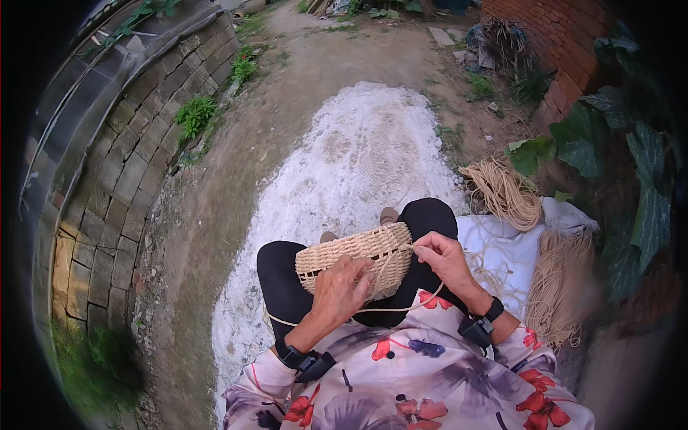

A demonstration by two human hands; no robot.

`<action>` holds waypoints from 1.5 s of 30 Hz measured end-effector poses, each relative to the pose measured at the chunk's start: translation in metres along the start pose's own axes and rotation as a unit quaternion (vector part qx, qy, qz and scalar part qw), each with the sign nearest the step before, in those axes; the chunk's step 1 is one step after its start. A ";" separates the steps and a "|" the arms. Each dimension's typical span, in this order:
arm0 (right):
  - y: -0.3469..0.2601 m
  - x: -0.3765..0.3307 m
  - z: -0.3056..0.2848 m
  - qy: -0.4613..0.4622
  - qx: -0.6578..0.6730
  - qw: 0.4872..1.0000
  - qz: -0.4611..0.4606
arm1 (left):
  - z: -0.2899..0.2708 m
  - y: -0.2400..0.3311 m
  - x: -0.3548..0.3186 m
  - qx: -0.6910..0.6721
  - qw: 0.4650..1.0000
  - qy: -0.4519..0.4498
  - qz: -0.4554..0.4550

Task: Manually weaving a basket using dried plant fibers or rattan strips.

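A pale woven basket [358,249] lies tilted across my lap, between my black-trousered knees. Its weave has a row of dark gaps along the side. My left hand [338,288] grips the near side of the basket, fingers bent against the weave; part of the wall is hidden beneath it. At the basket's right end, my right hand [443,259] pinches a thin pale cord, thumb and fingertips together, close to the weave. A loose length of cord [390,309] runs across my lap below the basket.
A coil of tan cord [507,192] and a longer bundle of cord [559,287] lie at my right on and beside a white cloth [512,251]. Broad green leaves [580,140] hang at the right. A block wall [129,175] stands left; white powdery ground [358,158] stretches ahead.
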State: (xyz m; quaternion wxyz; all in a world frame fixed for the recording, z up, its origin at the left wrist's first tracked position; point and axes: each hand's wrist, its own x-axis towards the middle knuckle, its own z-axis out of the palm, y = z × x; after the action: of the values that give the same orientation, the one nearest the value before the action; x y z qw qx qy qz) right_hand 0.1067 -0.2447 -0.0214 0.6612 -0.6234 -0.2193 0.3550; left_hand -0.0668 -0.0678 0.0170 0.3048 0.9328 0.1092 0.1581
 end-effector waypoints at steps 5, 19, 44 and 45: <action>0.009 0.010 0.013 0.024 -0.232 0.951 -0.203 | 0.018 -0.004 0.010 0.130 0.990 0.010 0.060; 0.016 0.018 0.032 0.013 -0.413 0.843 -0.344 | 0.019 -0.004 0.010 0.111 0.991 -0.017 0.072; 0.012 0.014 0.057 -0.007 -0.411 0.901 -0.137 | 0.025 -0.018 0.019 0.056 0.994 0.053 0.078; 0.011 0.013 0.058 -0.012 -0.441 0.888 -0.128 | 0.024 -0.019 0.021 0.058 0.994 0.054 0.080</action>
State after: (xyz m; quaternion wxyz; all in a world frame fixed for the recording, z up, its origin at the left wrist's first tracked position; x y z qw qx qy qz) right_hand 0.0704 -0.1965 -0.0270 0.3550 -0.8132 -0.4391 0.1411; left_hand -0.0404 -0.0594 -0.0079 0.2303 0.9447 0.0593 0.2257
